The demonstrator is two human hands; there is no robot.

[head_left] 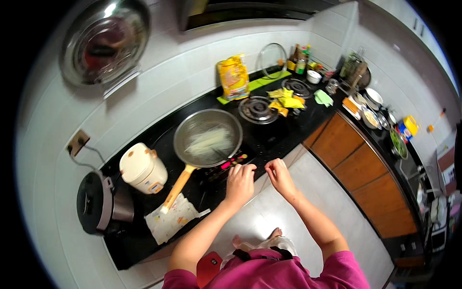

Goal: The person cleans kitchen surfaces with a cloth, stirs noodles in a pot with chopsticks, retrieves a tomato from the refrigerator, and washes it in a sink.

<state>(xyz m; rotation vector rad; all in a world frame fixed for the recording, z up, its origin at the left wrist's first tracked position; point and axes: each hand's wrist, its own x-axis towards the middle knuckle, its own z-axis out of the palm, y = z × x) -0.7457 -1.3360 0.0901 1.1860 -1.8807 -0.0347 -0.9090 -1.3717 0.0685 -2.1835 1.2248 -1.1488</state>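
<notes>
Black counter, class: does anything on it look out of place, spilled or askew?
The crumpled yellow packets look untidy, lying in a loose heap by the round coiled plate, while the yellow bag stands upright. No clear spill shows.

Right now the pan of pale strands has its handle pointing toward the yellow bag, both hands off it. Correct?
Wrong direction: head view shows the handle pointing away from the yellow bag, toward the patterned cloth. Pan of pale strands, with left hand and right hand off it: correct.

On our glossy black bench (120,253): round metal wooden-handled pan (184,126); left of it, rounded cream plastic container (143,166); behind it, upright yellow plastic bag (233,77).
</notes>
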